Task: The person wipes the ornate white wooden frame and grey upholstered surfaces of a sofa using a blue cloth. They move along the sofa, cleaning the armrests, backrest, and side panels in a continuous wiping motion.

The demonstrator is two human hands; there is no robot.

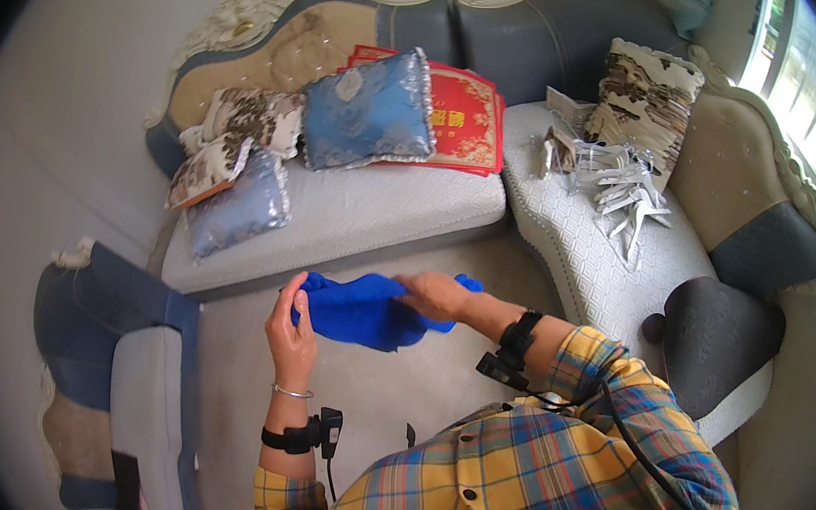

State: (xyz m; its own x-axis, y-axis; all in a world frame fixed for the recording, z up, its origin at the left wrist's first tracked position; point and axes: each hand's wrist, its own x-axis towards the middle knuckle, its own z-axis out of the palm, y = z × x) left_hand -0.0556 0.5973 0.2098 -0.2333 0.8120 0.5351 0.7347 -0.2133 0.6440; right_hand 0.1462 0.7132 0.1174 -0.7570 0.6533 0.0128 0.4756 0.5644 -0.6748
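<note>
A bright blue cloth (361, 312) is stretched sideways between my two hands, held up above the floor in front of me. My left hand (293, 333), with a bracelet at its wrist, pinches the cloth's left end between thumb and fingers. Toward the other end, my right hand (435, 296) grips the upper edge, its fingers partly hidden and slightly blurred. A bunched bit of blue sticks out beyond the right hand. Whether the cloth is a garment cannot be made out.
A white-seated corner sofa (414, 203) curves ahead, bearing a blue cushion (369, 115), red printed boards (473, 121), patterned cushions and several white hangers (627, 189). A dark heart-shaped cushion (716, 336) lies at right. A blue-grey armchair (148, 376) stands at left.
</note>
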